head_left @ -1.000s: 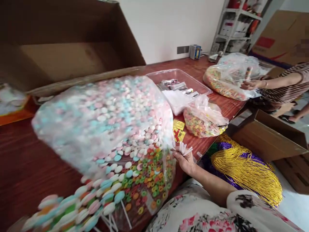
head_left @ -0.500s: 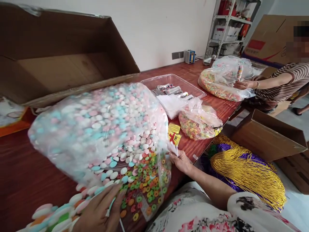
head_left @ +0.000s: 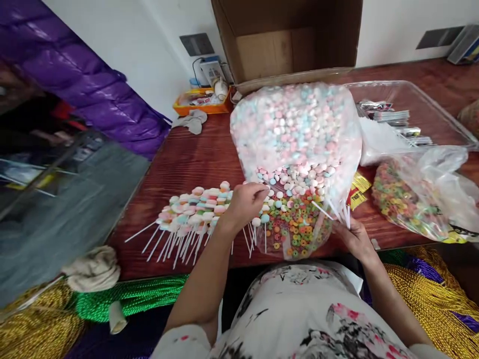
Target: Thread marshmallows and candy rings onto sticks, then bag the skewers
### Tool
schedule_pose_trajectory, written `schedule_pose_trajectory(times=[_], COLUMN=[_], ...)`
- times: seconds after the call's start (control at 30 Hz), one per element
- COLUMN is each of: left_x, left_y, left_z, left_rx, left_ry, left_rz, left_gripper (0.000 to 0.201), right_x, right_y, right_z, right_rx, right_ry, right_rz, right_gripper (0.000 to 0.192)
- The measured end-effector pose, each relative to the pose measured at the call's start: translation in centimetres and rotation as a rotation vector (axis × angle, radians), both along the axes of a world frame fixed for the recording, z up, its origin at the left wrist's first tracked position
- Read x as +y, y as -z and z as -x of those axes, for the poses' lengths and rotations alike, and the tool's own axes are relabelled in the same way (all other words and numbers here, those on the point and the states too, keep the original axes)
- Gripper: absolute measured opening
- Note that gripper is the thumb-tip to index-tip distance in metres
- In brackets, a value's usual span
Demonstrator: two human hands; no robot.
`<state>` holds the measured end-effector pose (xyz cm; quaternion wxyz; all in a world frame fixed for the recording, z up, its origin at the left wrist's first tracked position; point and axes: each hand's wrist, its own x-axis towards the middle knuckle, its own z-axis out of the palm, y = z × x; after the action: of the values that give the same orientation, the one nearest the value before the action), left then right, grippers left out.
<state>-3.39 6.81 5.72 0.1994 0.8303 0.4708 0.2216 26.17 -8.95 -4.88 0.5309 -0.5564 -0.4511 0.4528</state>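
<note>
My left hand point(head_left: 245, 203) is closed, fingers curled, over the right end of a row of marshmallow skewers point(head_left: 196, 212). Whatever it may pinch is hidden. My right hand point(head_left: 352, 238) grips several thin white sticks point(head_left: 347, 217) at the right edge of the open marshmallow bag. One stick slants out to the left over the candy. Between the hands, loose pink, white and blue marshmallows point(head_left: 305, 178) spill beside small green and orange rings point(head_left: 299, 227). Behind them bulges the large clear bag of marshmallows point(head_left: 295, 117).
A cardboard box point(head_left: 264, 55) stands behind the bag. Right of it are a clear tray point(head_left: 430, 107), yellow packets point(head_left: 359, 189) and a bag of rings point(head_left: 404, 199). An orange basket point(head_left: 220, 107) stands at the back left. Gold cords point(head_left: 422, 294) and green cords point(head_left: 149, 299) lie below the table edge.
The view has swung left, bringing the skewer row and the table's left end into sight. My left hand has lifted and curled closed. My right hand still holds the sticks.
</note>
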Motion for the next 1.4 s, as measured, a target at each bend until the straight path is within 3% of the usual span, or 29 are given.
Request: schedule_pose_trajectory(times=[0.13, 0.3, 0.4, 0.5, 0.7, 0.83, 1.07, 1.27, 1.4], left_x=[4.2, 8.4, 9.6, 10.2, 9.7, 8.5, 6.3, 5.7, 3.9], left_y=[1.3, 4.0, 4.9, 5.0, 4.8, 5.1, 4.8, 4.2, 2.8], left_z=[-4.1, -8.3, -9.2, -8.5, -5.9, -6.0, -6.1, -6.1, -5.6], left_rx=[0.322, 0.392, 0.402, 0.377, 0.332, 0.33, 0.312, 0.277, -0.073], left_ry=[0.089, 0.081, 0.085, 0.102, 0.154, 0.215, 0.329, 0.267, 0.116], left_rz=[0.144, 0.174, 0.182, 0.212, 0.327, 0.28, 0.29, 0.263, 0.389], left_gripper=[0.024, 0.015, 0.018, 0.022, 0.031, 0.004, 0.027, 0.013, 0.032], right_x=[0.2, 0.1, -1.0, -2.1, -2.0, -0.9, -0.7, -0.9, -0.2], right_y=[-1.1, -2.0, -1.1, 0.0, 0.1, -0.4, 0.3, 0.1, -1.8], right_z=[1.2, 1.3, 1.2, 1.1, 0.8, 1.8, 2.8, 2.5, 3.4], right_rx=[0.101, 0.182, 0.163, 0.122, 0.092, 0.016, 0.011, -0.086, -0.263], right_ry=[0.017, 0.089, 0.051, 0.022, 0.026, -0.028, -0.043, -0.041, -0.098], right_rz=[0.003, -0.003, 0.012, 0.029, 0.015, -0.021, -0.056, -0.052, -0.151], right_gripper=[0.032, 0.04, 0.044, 0.045, 0.042, 0.042, 0.033, 0.029, 0.024])
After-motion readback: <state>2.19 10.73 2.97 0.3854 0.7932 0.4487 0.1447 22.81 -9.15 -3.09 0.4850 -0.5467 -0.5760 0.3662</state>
